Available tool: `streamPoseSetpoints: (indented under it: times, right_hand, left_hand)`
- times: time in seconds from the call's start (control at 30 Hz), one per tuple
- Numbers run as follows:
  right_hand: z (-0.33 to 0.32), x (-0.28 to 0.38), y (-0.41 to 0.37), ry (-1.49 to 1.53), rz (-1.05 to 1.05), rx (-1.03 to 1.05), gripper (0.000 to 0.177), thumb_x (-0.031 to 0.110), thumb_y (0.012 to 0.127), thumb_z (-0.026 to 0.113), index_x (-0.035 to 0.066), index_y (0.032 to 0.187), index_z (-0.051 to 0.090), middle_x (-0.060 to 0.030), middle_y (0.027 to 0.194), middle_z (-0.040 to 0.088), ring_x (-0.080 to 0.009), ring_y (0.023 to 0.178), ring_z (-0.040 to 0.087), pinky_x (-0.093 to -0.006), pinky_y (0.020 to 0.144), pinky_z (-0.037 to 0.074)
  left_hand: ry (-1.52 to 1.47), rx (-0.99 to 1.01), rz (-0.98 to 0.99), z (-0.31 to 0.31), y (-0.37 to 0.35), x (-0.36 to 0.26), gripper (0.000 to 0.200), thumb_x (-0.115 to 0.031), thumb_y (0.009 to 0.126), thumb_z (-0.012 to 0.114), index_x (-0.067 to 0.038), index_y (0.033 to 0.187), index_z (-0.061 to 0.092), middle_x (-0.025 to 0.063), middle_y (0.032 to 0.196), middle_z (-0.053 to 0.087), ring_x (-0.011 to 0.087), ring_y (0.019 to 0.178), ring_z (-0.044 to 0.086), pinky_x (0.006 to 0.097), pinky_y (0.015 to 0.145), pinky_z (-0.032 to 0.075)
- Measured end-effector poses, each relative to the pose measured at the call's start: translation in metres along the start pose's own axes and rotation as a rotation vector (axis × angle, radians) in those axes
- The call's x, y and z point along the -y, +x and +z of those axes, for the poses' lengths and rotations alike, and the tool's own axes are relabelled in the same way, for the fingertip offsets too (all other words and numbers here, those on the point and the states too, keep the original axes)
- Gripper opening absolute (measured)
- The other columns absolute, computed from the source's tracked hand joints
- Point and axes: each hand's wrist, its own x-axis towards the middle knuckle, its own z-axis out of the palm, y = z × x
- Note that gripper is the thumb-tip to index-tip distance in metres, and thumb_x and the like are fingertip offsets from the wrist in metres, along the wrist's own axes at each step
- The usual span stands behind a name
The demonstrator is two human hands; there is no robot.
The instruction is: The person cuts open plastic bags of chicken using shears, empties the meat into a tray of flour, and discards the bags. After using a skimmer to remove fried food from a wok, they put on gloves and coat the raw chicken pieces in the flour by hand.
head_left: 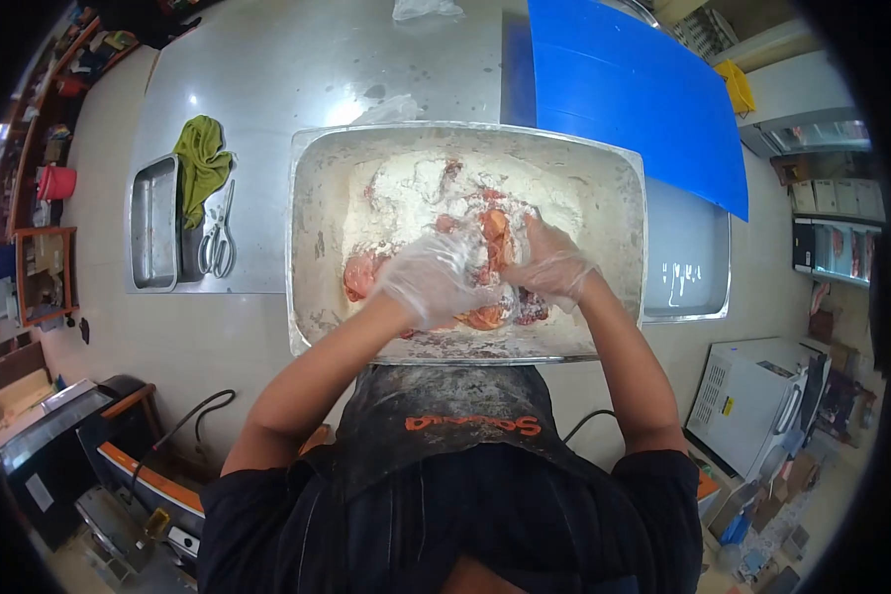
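Observation:
A large metal tub [619, 247] holds white flour [406, 193] and several pieces of raw meat, partly coated. My left hand [431, 277], in a clear plastic glove, curls over the meat in the middle, with some fingers hidden. On the other side my right hand [549, 259], gloved the same way, closes its thumb and fingers on the edge of a reddish-orange piece of raw meat [495, 233] between the two hands. Another pink piece of meat [362, 273] lies in the flour to the left of my left hand.
The tub rests against a steel table [267, 89]. To its left are scissors [218, 233], a green cloth [203, 168] and a small metal tray [153, 267]. A blue board [634, 99] lies at the right, over a whitish basin [685, 272]. A white appliance [752, 401] stands lower right.

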Motion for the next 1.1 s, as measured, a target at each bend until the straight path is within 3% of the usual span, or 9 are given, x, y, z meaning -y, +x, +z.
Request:
streamPoseSetpoints:
  times: [0.17, 0.27, 0.37, 0.47, 0.67, 0.83, 0.97, 1.0, 1.1]
  right_hand:
    - [0.0, -0.003, -0.006, 0.062, -0.118, -0.096, 0.069, 0.033, 0.069, 0.071, -0.012, 0.116, 0.047, -0.0252, 0.113, 0.059, -0.0312, 0.104, 0.059, -0.0363, 0.087, 0.048]
    - [-0.013, -0.007, -0.011, 0.494, -0.129, 0.085, 0.067, 0.029, 0.073, 0.072, -0.009, 0.121, 0.047, -0.0192, 0.119, 0.057, -0.0287, 0.108, 0.057, -0.0374, 0.091, 0.046]
    - [0.013, -0.049, -0.01, 1.226, -0.178, 0.039, 0.066, 0.03, 0.075, 0.073, -0.007, 0.124, 0.047, -0.0158, 0.12, 0.056, -0.0258, 0.109, 0.055, -0.0355, 0.094, 0.044]
    - [0.016, -0.051, -0.011, 0.656, -0.029, -0.167, 0.074, 0.034, 0.071, 0.078, -0.004, 0.125, 0.047, -0.0157, 0.117, 0.057, -0.0259, 0.108, 0.055, -0.0345, 0.097, 0.043]
    - [-0.001, -0.007, -0.03, 0.476, -0.096, 0.153, 0.078, 0.034, 0.066, 0.082, -0.002, 0.125, 0.048, -0.0161, 0.115, 0.058, -0.0271, 0.107, 0.056, -0.0349, 0.096, 0.044]
    - [0.028, 0.007, -0.04, 0.251, -0.293, 0.016, 0.036, 0.012, 0.075, 0.07, 0.004, 0.109, 0.058, -0.0111, 0.096, 0.063, -0.0204, 0.085, 0.061, -0.0317, 0.071, 0.052]
    - [0.007, 0.012, -0.039, -0.021, -0.406, -0.598, 0.019, 0.019, 0.085, 0.059, 0.006, 0.098, 0.058, -0.0109, 0.087, 0.061, -0.0256, 0.079, 0.062, -0.0325, 0.071, 0.051]
    - [-0.006, 0.026, -0.042, 0.035, -0.385, -0.44, 0.019, 0.018, 0.086, 0.058, 0.005, 0.1, 0.058, -0.0098, 0.091, 0.061, -0.0241, 0.082, 0.062, -0.0317, 0.072, 0.052]
    - [-0.024, 0.02, -0.018, 0.282, -0.315, -0.216, 0.027, 0.024, 0.09, 0.054, 0.006, 0.109, 0.059, -0.0095, 0.106, 0.062, -0.0217, 0.089, 0.063, -0.0336, 0.074, 0.052]
  left_hand:
    - [-0.41, 0.134, -0.281, -0.024, 0.005, -0.013, 0.082, -0.044, 0.074, 0.067, -0.005, 0.139, 0.036, 0.0155, 0.131, 0.051, 0.0294, 0.121, 0.049, 0.0338, 0.102, 0.038]
    - [-0.192, -0.232, -0.072, -0.002, 0.01, -0.004, 0.087, -0.042, 0.07, 0.07, -0.006, 0.14, 0.033, 0.0166, 0.124, 0.055, 0.0314, 0.112, 0.055, 0.0355, 0.098, 0.041]
    - [-0.237, 0.091, -0.01, -0.048, 0.019, -0.023, 0.074, -0.039, 0.071, 0.069, -0.004, 0.131, 0.042, 0.0186, 0.118, 0.058, 0.0293, 0.104, 0.058, 0.0368, 0.092, 0.045]
    - [-0.057, 0.117, 0.078, -0.01, 0.049, 0.004, 0.059, -0.036, 0.073, 0.066, -0.006, 0.122, 0.052, 0.0197, 0.108, 0.063, 0.0294, 0.096, 0.062, 0.0383, 0.09, 0.046]
    - [0.013, 0.281, 0.166, -0.026, 0.031, -0.01, 0.038, -0.032, 0.075, 0.062, -0.004, 0.099, 0.066, 0.0179, 0.109, 0.063, 0.0278, 0.095, 0.062, 0.0354, 0.087, 0.049]
    - [-0.572, 0.118, -0.059, -0.04, -0.004, 0.016, 0.043, -0.041, 0.085, 0.054, -0.007, 0.11, 0.063, 0.0143, 0.115, 0.061, 0.0266, 0.101, 0.061, 0.0328, 0.089, 0.048]
    - [-0.462, -0.225, -0.44, -0.061, -0.013, 0.061, 0.046, -0.041, 0.085, 0.057, -0.006, 0.115, 0.06, 0.0117, 0.11, 0.063, 0.0239, 0.1, 0.061, 0.0334, 0.089, 0.047]
    - [-0.528, -0.235, -0.69, -0.074, -0.014, 0.064, 0.053, -0.047, 0.086, 0.053, -0.003, 0.116, 0.059, 0.0152, 0.118, 0.06, 0.0247, 0.106, 0.06, 0.0342, 0.09, 0.046]
    - [-0.563, -0.348, -0.773, -0.011, 0.01, 0.154, 0.062, -0.052, 0.084, 0.055, -0.003, 0.122, 0.056, 0.0171, 0.121, 0.059, 0.0267, 0.112, 0.056, 0.0346, 0.095, 0.043]
